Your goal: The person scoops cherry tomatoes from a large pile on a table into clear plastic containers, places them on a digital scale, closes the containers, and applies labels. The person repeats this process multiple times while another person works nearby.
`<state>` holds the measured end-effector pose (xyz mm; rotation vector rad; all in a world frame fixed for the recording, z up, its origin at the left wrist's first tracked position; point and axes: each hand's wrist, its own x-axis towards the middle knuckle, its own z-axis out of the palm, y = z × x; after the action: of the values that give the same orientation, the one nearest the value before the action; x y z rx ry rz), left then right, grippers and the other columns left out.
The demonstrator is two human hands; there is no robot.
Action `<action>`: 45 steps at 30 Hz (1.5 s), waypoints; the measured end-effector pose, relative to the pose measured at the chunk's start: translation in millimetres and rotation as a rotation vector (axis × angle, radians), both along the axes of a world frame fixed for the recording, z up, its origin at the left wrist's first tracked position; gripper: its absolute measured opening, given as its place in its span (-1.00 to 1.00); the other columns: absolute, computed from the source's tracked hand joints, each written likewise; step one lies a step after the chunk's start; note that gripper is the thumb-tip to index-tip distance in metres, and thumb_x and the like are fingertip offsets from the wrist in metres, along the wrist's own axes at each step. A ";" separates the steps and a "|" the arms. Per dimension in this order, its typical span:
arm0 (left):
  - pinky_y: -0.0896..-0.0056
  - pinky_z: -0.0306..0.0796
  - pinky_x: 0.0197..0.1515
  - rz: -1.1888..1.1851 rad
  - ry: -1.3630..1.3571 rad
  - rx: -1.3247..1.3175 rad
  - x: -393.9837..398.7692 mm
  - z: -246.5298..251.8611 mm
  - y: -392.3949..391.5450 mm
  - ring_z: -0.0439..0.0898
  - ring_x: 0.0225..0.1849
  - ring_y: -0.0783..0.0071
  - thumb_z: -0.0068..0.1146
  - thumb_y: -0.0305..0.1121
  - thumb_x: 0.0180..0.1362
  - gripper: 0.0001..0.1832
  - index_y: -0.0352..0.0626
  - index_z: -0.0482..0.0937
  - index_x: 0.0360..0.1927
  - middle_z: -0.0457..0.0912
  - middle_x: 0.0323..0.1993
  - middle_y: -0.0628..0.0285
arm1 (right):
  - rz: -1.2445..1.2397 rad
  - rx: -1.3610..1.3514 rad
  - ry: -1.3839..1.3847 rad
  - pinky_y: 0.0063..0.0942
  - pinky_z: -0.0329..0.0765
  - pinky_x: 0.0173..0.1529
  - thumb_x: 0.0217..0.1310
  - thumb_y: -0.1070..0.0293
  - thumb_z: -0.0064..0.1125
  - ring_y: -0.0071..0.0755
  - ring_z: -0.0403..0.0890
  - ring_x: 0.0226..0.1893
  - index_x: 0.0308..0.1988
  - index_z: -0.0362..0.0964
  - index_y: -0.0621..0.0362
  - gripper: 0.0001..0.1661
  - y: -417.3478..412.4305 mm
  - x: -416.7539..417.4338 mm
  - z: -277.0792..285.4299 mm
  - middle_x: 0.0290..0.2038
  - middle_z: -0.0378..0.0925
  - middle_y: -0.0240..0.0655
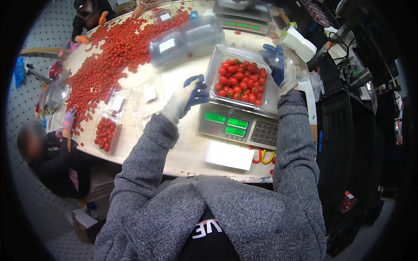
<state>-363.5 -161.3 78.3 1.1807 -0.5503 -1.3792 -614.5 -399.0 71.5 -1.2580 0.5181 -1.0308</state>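
A clear plastic clamshell (214, 94) filled with cherry tomatoes (241, 80) sits on a digital scale (240, 125) whose green displays are lit. My left hand (192, 93), in a white and blue work glove, is just left of the box with its fingers apart and nothing in them. On the box's other side, my right hand (277, 63), gloved the same way, is raised near the upper right corner; its fingers are spread, and whether it touches the clear plastic there I cannot tell. Empty clear clamshells (186, 39) with a white label lie up and to the left.
Loose cherry tomatoes (120, 49) cover the table's far left. A filled clamshell (106, 133) stands near the left edge, and co-workers' gloved hands touch the tomatoes. White paper (228, 156) lies before the scale. Behind is a second scale (241, 24); black crates (336, 130) stand right.
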 end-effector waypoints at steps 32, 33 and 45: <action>0.43 0.54 -0.41 0.088 -0.193 -0.014 -28.4 -2.0 -1.2 0.59 -0.45 0.39 0.13 -0.32 0.17 -0.73 -0.25 0.45 -0.13 0.52 -0.39 0.19 | -0.504 0.113 0.146 -0.54 0.52 -0.30 0.30 0.20 0.02 -0.46 0.58 -0.39 -0.11 0.38 0.24 -0.68 183.0 -41.8 -41.5 -0.33 0.58 -0.30; 0.43 0.54 -0.40 0.130 -0.165 -0.013 -26.3 -5.1 5.4 0.59 -0.45 0.38 0.12 -0.33 0.17 -0.74 -0.25 0.45 -0.13 0.52 -0.39 0.19 | -0.395 0.197 0.155 -0.53 0.53 -0.29 0.29 0.20 0.04 -0.47 0.58 -0.38 -0.11 0.38 0.23 -0.67 204.5 -38.8 -25.9 -0.31 0.57 -0.30; 0.36 0.56 -0.32 0.066 0.010 -0.042 -30.7 -13.7 37.9 0.63 -0.39 0.30 0.03 -0.43 0.20 -0.77 -0.28 0.47 -0.09 0.58 -0.34 0.13 | -0.134 0.592 -0.188 -0.56 0.51 -0.37 0.27 0.19 0.08 -0.56 0.52 -0.46 -0.01 0.41 0.03 -0.67 237.0 28.9 -76.2 -0.19 0.57 -0.38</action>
<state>-394.2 -123.4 64.6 1.1479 -0.5265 -1.3109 -585.6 -162.0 -4.7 -0.6042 0.7044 -0.9962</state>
